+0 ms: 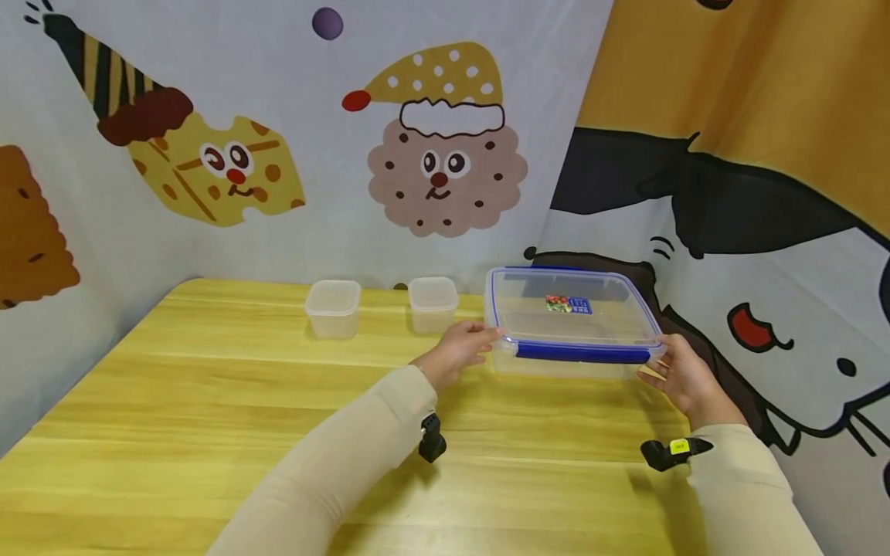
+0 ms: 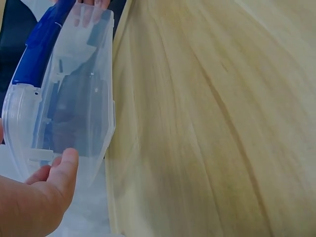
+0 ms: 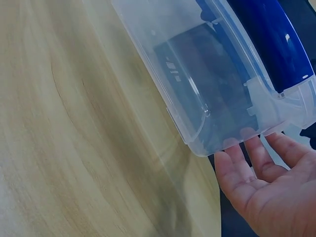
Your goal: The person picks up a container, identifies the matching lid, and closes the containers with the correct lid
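Note:
A large clear plastic food container (image 1: 528, 323) with a blue-trimmed lid and a long blue latch (image 1: 591, 353) is between both hands at the back right of the table. My left hand (image 1: 455, 354) holds its near left corner, thumb by the lid rim and fingers lower on the side. At the opposite end, my right hand (image 1: 684, 378) grips the near right corner. The right wrist view shows that hand's fingertips (image 3: 230, 144) against the container's end wall (image 3: 202, 133). A small printed label (image 1: 568, 304) is on the lid.
Two small frosted square tubs with lids, a left one (image 1: 333, 310) and a right one (image 1: 433, 306), stand along the back of the wooden table (image 1: 243, 432). Behind rises a cartoon-printed cloth (image 1: 278, 62), which also hangs close on the right.

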### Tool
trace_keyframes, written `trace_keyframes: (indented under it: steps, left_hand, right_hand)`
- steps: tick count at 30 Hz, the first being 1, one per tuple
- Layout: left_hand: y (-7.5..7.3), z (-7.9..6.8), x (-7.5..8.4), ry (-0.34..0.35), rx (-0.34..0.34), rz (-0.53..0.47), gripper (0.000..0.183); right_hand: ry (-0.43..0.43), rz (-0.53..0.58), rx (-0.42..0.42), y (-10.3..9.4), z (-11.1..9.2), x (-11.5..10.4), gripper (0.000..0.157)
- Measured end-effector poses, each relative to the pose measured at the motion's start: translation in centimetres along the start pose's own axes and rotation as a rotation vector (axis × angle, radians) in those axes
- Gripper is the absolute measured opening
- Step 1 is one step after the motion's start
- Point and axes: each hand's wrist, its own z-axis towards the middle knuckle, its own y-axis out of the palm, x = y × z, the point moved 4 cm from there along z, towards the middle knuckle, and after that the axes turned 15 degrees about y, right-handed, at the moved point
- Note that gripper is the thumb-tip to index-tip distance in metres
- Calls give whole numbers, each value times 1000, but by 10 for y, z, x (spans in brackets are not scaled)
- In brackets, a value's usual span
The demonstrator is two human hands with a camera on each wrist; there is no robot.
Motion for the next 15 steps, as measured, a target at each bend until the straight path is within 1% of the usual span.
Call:
trace_keyframes:
  steps: [5,9,15]
  left_hand:
    - [1,8,-1,-3,-7,-4,59]
    - [2,14,0,9,-15,-3,57]
    - [6,19,0,4,-24,-14,57]
  right_hand:
    - [17,24,-3,-1,4,-2,21]
    - [25,34,-15,-4,7,-5,23]
    - [40,51,-14,-10,10,-6,17]
